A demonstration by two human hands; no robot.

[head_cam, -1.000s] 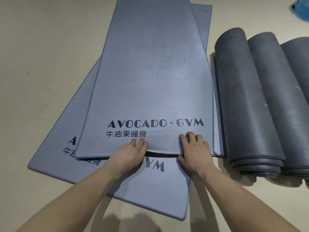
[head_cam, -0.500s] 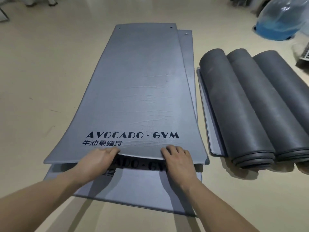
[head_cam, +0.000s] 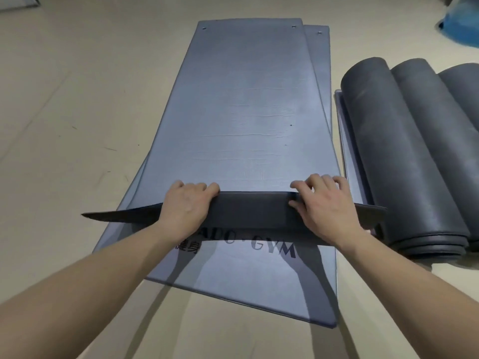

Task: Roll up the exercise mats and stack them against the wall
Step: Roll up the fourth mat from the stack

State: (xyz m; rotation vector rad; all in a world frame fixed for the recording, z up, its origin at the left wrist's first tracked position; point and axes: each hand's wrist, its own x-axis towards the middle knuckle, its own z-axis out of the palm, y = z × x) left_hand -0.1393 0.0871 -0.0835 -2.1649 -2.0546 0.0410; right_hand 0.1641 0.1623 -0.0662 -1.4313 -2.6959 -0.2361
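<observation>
Both bare arms were stretched forward and down. The left hand and the right hand each grasped the near edge of the top exercise mat, with the fingers curled over it. This edge stood lifted and bent back, showing its dark underside. The mat lay on a second flat mat printed with "GYM", on the beige floor. At the right, three rolled mats lay side by side, touching each other. A blue object was at the far right corner, cut off.
</observation>
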